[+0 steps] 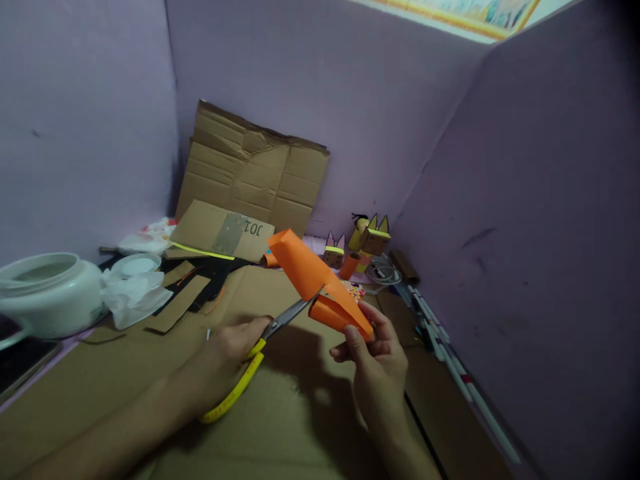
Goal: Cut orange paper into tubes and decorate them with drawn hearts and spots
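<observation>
My left hand (233,357) grips a pair of scissors (239,387) with yellow handles and grey blades. The blade tips meet a sheet of orange paper (303,267), between its raised flap and a part rolled around a tube. My right hand (377,357) pinches the lower right end of this orange-wrapped tube (335,315), thumb in front and fingers behind. Paper and scissors are both held above a flat cardboard sheet (285,427), which carries their shadow. Part of the tube is hidden behind the loose paper.
Behind stand small cardboard figures with pointed ears (376,237) and a short orange tube (349,267). On the left are a white pot (55,300), a crumpled white bag (133,300) and cardboard strips (180,303). Large cardboard pieces (250,173) lean on the purple wall.
</observation>
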`<act>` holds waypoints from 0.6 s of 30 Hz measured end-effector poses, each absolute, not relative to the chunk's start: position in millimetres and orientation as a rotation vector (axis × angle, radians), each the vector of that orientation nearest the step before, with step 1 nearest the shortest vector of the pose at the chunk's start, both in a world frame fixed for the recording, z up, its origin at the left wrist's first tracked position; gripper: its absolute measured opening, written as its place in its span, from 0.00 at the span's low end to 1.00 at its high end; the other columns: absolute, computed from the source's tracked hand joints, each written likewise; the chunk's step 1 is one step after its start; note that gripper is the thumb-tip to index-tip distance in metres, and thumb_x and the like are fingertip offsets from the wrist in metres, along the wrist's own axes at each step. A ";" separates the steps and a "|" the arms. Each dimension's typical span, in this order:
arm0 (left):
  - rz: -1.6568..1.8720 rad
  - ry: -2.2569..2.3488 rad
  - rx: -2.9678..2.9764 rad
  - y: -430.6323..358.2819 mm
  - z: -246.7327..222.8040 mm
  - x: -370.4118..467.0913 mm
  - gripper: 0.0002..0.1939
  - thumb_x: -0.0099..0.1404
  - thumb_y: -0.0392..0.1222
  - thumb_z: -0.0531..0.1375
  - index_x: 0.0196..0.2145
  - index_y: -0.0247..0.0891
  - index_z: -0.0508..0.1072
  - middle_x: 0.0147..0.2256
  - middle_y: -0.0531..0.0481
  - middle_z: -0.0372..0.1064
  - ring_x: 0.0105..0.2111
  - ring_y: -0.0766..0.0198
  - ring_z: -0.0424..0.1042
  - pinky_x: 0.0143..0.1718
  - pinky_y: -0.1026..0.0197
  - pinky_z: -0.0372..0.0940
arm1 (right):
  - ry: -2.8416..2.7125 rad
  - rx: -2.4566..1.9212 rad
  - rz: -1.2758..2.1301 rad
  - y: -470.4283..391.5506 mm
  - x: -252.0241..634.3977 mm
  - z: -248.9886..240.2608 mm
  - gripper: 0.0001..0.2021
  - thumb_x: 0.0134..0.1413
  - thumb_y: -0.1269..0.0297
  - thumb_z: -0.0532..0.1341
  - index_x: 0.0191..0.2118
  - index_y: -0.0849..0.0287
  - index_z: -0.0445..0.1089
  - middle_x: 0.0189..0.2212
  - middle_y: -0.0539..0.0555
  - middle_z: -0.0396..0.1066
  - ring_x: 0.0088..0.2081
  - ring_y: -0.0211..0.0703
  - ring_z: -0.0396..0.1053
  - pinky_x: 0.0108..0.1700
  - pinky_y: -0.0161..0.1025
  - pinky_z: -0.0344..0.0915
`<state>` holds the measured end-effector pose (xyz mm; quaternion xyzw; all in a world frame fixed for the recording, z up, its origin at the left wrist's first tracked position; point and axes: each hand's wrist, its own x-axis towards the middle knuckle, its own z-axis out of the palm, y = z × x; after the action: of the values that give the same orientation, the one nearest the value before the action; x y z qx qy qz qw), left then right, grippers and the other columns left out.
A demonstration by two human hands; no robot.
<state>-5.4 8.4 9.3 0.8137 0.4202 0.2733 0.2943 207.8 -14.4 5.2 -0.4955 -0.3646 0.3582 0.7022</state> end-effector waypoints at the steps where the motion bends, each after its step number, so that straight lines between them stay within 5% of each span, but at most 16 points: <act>1: 0.720 1.099 2.145 8.2 14.0 -5.6 0.17 0.59 0.34 0.52 0.44 0.44 0.73 0.40 0.48 0.76 0.41 0.57 0.73 0.42 0.61 0.68 | -0.828 -1.106 0.772 -14.6 208.3 6.2 0.28 0.42 0.56 0.71 0.49 0.60 0.67 0.35 0.52 0.75 0.16 0.32 0.70 0.20 0.30 0.67; 4: 0.734 1.119 2.105 9.0 23.9 -7.1 0.16 0.60 0.35 0.52 0.44 0.43 0.73 0.39 0.49 0.76 0.40 0.57 0.73 0.41 0.63 0.67 | -0.843 -1.100 0.777 -13.9 210.4 7.3 0.29 0.42 0.56 0.71 0.51 0.59 0.66 0.41 0.54 0.74 0.16 0.31 0.70 0.20 0.32 0.68; 9: 0.841 1.368 2.122 20.7 19.7 -18.1 0.16 0.59 0.36 0.53 0.44 0.41 0.72 0.33 0.52 0.74 0.32 0.60 0.73 0.32 0.66 0.65 | -0.861 -1.156 1.044 -12.8 210.2 4.0 0.37 0.38 0.53 0.72 0.54 0.61 0.63 0.26 0.47 0.72 0.15 0.35 0.69 0.17 0.31 0.65; 12: 0.950 1.628 2.033 36.5 15.0 -29.7 0.14 0.60 0.40 0.54 0.43 0.39 0.72 0.23 0.54 0.68 0.22 0.63 0.67 0.22 0.66 0.58 | -0.861 -1.203 1.128 -14.6 206.9 3.2 0.39 0.35 0.51 0.73 0.54 0.62 0.64 0.24 0.47 0.71 0.15 0.36 0.68 0.17 0.31 0.63; 18: 1.348 1.764 1.416 84.6 14.9 -61.8 0.12 0.56 0.41 0.59 0.40 0.37 0.70 0.22 0.55 0.67 0.17 0.68 0.64 0.17 0.68 0.56 | -0.855 -1.223 1.183 -14.9 205.3 2.2 0.42 0.31 0.49 0.74 0.53 0.64 0.65 0.19 0.46 0.69 0.15 0.37 0.67 0.18 0.31 0.63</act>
<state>-61.8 84.6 14.9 0.5205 0.6484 0.4955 0.2514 205.3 -14.9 2.2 -0.5233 -0.3657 0.5060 0.5800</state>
